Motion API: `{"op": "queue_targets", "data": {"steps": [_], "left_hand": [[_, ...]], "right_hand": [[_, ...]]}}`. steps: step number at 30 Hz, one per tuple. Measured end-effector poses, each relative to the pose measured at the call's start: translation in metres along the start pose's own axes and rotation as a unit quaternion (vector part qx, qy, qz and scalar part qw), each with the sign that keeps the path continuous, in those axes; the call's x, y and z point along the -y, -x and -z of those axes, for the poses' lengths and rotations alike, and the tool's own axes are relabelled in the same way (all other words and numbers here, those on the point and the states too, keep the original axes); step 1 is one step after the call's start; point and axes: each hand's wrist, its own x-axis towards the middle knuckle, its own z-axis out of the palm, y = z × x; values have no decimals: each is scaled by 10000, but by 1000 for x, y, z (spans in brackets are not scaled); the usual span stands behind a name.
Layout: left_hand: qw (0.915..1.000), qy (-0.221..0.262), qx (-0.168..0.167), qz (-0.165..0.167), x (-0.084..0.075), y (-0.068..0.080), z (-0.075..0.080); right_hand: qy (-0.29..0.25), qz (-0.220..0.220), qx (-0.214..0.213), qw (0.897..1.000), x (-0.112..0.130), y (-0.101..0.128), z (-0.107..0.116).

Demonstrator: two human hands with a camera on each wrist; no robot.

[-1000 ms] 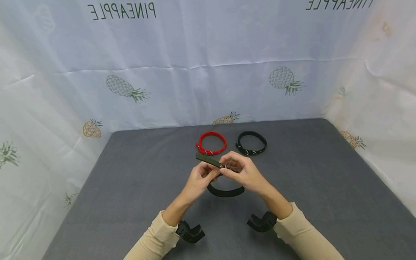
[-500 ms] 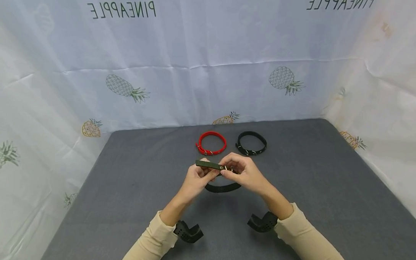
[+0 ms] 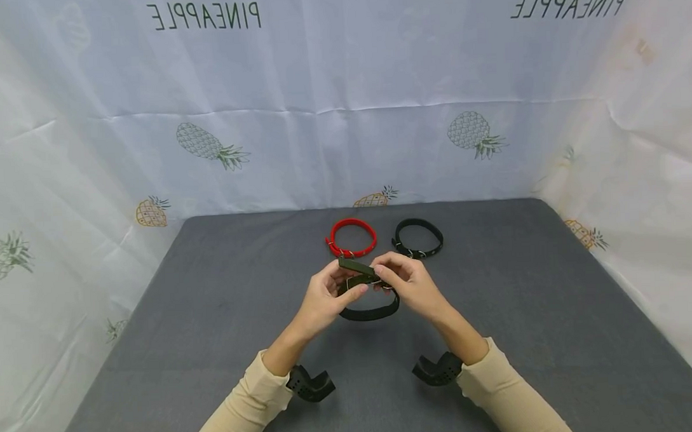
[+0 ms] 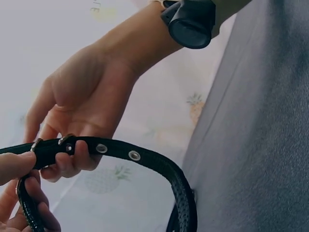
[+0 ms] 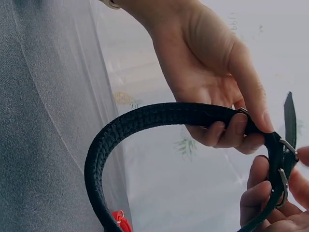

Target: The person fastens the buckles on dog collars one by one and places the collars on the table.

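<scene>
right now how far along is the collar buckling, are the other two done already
Already done, by the look of it: the red collar and the black collar lie as closed loops on the grey mat. In hand: the dark green collar, gripped by the left hand and right hand, its strap end at the metal buckle. Left: whether the pin has caught an eyelet cannot be seen, so fastening looks unfinished.

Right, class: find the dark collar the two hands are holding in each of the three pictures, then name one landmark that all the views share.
Head view: the dark collar is at centre, held above the grey table between both hands.
Left wrist view: the dark collar arcs from left edge to bottom centre.
Right wrist view: the dark collar loops across the middle, buckle at right.
Shared landmark: the pineapple-print backdrop, seen behind the collar in all three.
</scene>
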Motion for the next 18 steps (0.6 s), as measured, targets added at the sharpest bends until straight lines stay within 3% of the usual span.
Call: {"op": "queue_targets", "data": {"steps": [9,18], "left_hand": [[9993,-299,-76,-200,-1,1,2],[9984,-470,-125,-276,-1,0,3]], "right_hand": [[-315,205,-46,9993,0,-2,0],[-374,225,-369,9984,-2,-1,1]]}}
